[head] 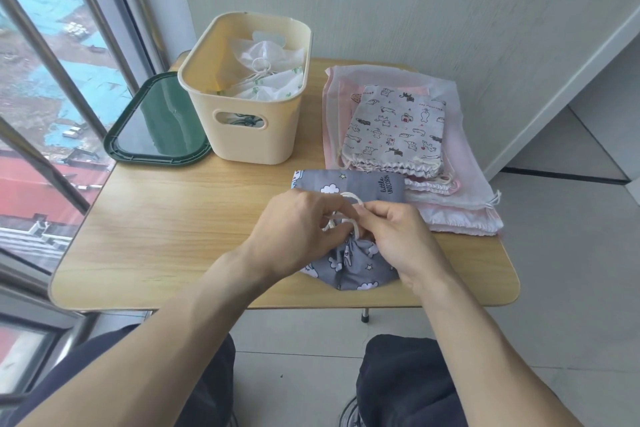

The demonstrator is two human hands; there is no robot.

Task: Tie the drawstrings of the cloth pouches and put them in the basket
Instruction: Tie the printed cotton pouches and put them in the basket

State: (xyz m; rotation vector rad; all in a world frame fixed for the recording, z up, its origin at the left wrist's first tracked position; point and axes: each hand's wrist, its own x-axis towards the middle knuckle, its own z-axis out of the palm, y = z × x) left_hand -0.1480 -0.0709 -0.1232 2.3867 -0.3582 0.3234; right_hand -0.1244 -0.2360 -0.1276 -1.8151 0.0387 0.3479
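Together, the left hand (298,218) and right hand (391,229) pinch the white drawstring (349,199) over the grey pouch (349,270); beyond them stands the cream basket (256,139).

one basket (254,121), one green lid (156,128) and two hands are seen; one grey pouch (353,267) is counted at six o'clock.

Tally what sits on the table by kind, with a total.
Gray unicorn pouch, cords pinched by left hand and right hand: 1
Cat-print pouch on the pile: 1
Pink-and-white pouch pile, number unclear: 1
Cream basket holding tied white pouches: 1
Green lid: 1
Total: 5
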